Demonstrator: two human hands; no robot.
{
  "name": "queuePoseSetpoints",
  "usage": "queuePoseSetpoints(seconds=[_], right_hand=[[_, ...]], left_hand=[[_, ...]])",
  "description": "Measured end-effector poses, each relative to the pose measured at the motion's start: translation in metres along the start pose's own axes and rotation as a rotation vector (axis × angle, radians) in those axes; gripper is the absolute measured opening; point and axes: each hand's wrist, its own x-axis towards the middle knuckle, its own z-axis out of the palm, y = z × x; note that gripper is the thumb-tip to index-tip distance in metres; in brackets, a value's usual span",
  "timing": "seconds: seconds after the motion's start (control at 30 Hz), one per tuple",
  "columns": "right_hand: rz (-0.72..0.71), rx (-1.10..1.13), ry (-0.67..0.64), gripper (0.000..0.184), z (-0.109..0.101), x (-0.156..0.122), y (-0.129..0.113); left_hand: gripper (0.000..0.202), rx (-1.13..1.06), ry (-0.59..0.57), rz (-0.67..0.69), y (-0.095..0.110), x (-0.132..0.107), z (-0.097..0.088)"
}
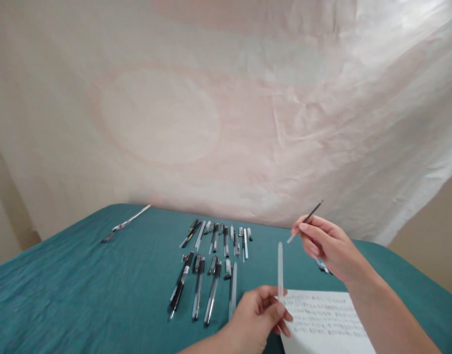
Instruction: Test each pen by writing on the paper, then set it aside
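My left hand (261,314) pinches a clear plastic pen barrel (280,268) and holds it upright above the teal tablecloth (82,290). My right hand (327,246) is closed on a thin dark ink refill (307,220), held tilted up to the right, a little apart from the barrel's top. Beside my left hand lies a sheet of paper (324,319) with lines of writing.
Several black and clear pens (206,280) lie in two rows in the middle of the table, with smaller pen parts (226,236) behind them. A single pen (125,224) lies at the far left edge. A pale wrinkled cloth (226,108) hangs behind the table.
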Motion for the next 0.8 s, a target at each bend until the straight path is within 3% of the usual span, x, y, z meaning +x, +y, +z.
queuePoseSetpoints(seconds=[0.2,0.37,0.5,0.8], right_hand=[[0.152,-0.498,-0.407,0.031,-0.004,-0.015,-0.014],[0.036,-0.820,-0.642,0.029,0.004,-0.023,-0.025],[0.040,-0.858,-0.707,0.030,0.003,-0.023,-0.026],[0.066,-0.827,-0.685,0.026,0.001,-0.019,-0.018]], left_hand=[[0.027,-0.323,0.270,-0.008,0.034,0.006,-0.013],[0.018,-0.496,0.314,0.033,0.048,0.012,-0.020],[0.011,-0.623,0.400,0.046,0.051,0.016,-0.024],[0.010,-0.651,0.375,0.038,0.050,0.014,-0.021]])
